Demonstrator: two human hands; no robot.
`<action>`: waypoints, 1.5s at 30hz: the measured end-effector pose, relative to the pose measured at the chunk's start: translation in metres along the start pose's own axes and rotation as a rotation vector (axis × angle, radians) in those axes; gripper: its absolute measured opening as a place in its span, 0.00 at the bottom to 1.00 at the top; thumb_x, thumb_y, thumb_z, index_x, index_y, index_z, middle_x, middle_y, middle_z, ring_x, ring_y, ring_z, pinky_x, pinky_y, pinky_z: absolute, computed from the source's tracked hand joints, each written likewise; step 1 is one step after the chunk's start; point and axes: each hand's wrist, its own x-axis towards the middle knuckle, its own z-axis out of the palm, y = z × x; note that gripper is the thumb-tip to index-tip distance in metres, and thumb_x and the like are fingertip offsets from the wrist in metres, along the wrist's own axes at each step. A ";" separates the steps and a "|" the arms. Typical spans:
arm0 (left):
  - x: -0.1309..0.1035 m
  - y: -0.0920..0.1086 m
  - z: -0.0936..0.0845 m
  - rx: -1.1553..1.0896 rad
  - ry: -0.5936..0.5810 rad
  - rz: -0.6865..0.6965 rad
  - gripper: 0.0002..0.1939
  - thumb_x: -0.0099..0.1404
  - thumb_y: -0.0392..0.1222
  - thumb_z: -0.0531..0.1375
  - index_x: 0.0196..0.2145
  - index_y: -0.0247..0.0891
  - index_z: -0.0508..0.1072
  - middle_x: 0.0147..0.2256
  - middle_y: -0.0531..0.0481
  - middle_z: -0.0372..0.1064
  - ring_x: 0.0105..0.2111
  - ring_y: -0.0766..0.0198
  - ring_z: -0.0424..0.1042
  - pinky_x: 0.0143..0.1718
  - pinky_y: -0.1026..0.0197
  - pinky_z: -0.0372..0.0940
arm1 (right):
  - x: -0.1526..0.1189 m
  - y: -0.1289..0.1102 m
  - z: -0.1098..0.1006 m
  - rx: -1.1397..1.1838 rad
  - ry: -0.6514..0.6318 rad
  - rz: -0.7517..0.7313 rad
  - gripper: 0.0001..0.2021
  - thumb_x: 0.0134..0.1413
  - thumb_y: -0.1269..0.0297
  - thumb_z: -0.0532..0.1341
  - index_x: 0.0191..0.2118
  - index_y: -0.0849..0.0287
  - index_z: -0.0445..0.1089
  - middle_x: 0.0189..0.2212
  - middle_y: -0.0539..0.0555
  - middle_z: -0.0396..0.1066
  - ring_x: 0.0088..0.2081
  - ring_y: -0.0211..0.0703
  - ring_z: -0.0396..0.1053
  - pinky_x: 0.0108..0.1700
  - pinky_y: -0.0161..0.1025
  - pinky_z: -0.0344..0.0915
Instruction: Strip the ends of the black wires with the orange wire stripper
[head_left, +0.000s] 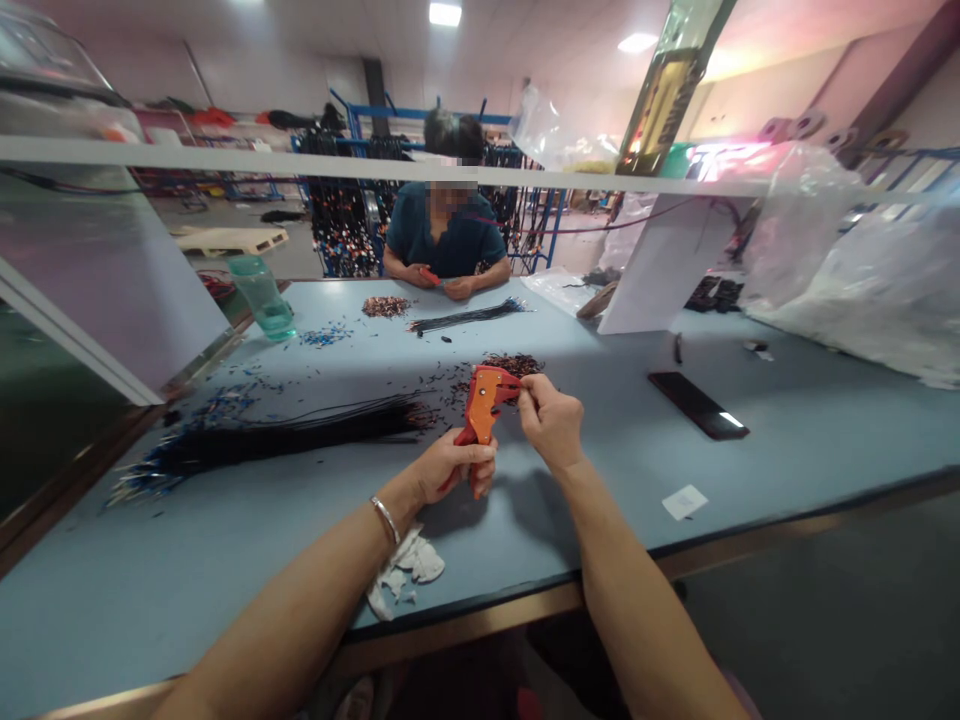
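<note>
My left hand [457, 465] is wrapped round the handles of an orange and red wire stripper [484, 402], held upright above the table. At the tool's jaws, my right hand [551, 418] pinches with thumb and forefinger; what lies between them is too small to make out. Behind the tool is a pile of small dark and copper-coloured scraps [517, 364]. A long bundle of black wires [292, 437] lies to the left, its far-left ends blue and pale.
Blue-grey table [525, 545] with a phone [697, 404], a paper label [685, 502] and crumpled tissue [416, 560]. Across it a person [444, 235] holds a red tool. A green bottle [262, 298] stands back left; a white shelf [337, 162] spans above.
</note>
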 end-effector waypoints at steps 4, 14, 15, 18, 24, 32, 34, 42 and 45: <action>0.000 0.000 0.003 -0.014 0.027 -0.002 0.14 0.56 0.44 0.63 0.27 0.36 0.61 0.18 0.57 0.59 0.15 0.69 0.62 0.19 0.63 0.60 | 0.000 -0.003 0.000 -0.017 0.017 -0.008 0.13 0.59 0.62 0.50 0.35 0.59 0.71 0.17 0.48 0.68 0.19 0.36 0.64 0.27 0.32 0.54; -0.003 0.002 0.009 -0.004 0.082 -0.002 0.18 0.53 0.48 0.66 0.24 0.36 0.60 0.16 0.58 0.58 0.13 0.70 0.60 0.16 0.64 0.58 | -0.001 -0.004 0.003 -0.056 0.029 -0.001 0.15 0.60 0.62 0.48 0.35 0.59 0.71 0.19 0.50 0.71 0.20 0.38 0.66 0.27 0.33 0.54; -0.003 0.003 0.009 -0.003 0.093 -0.008 0.19 0.52 0.49 0.66 0.23 0.36 0.60 0.15 0.59 0.57 0.12 0.70 0.59 0.16 0.64 0.58 | -0.001 -0.004 0.003 -0.058 0.027 0.001 0.15 0.60 0.62 0.48 0.35 0.59 0.71 0.19 0.50 0.71 0.20 0.38 0.66 0.27 0.33 0.54; -0.002 0.002 0.011 0.001 0.155 -0.024 0.22 0.51 0.52 0.66 0.22 0.38 0.57 0.13 0.61 0.53 0.10 0.73 0.53 0.13 0.66 0.53 | -0.002 -0.003 0.005 -0.073 0.021 0.011 0.15 0.59 0.62 0.48 0.36 0.60 0.71 0.19 0.51 0.71 0.21 0.39 0.66 0.27 0.34 0.53; 0.001 0.001 0.012 -0.009 0.186 0.018 0.21 0.51 0.51 0.66 0.24 0.38 0.58 0.14 0.62 0.53 0.10 0.73 0.54 0.14 0.65 0.53 | -0.001 0.000 0.006 -0.094 -0.002 0.030 0.15 0.59 0.61 0.50 0.35 0.59 0.72 0.19 0.51 0.70 0.21 0.38 0.65 0.27 0.34 0.52; 0.003 0.005 0.004 -0.127 0.251 0.133 0.16 0.54 0.47 0.64 0.29 0.37 0.60 0.18 0.59 0.59 0.16 0.69 0.63 0.24 0.62 0.62 | -0.001 0.004 0.007 -0.096 0.014 0.106 0.13 0.58 0.62 0.52 0.34 0.59 0.72 0.18 0.50 0.69 0.20 0.37 0.63 0.27 0.33 0.51; 0.004 0.005 0.002 -0.155 0.247 0.137 0.16 0.54 0.47 0.64 0.30 0.37 0.61 0.19 0.58 0.60 0.18 0.68 0.65 0.25 0.62 0.63 | -0.002 0.003 0.008 -0.090 0.009 0.100 0.13 0.58 0.61 0.52 0.34 0.58 0.73 0.18 0.50 0.69 0.20 0.37 0.63 0.28 0.33 0.51; 0.003 0.002 0.002 -0.170 0.167 0.087 0.18 0.53 0.47 0.66 0.34 0.35 0.65 0.24 0.54 0.65 0.24 0.63 0.70 0.30 0.59 0.65 | -0.002 -0.003 0.006 0.142 -0.091 0.117 0.12 0.58 0.59 0.53 0.35 0.57 0.72 0.19 0.47 0.68 0.21 0.36 0.62 0.28 0.32 0.56; 0.002 0.001 0.004 -0.113 0.153 0.108 0.17 0.52 0.46 0.66 0.36 0.35 0.67 0.27 0.52 0.66 0.27 0.63 0.71 0.34 0.59 0.64 | -0.002 -0.005 0.004 0.216 -0.140 0.135 0.11 0.57 0.58 0.53 0.34 0.57 0.71 0.19 0.47 0.66 0.21 0.36 0.62 0.28 0.32 0.56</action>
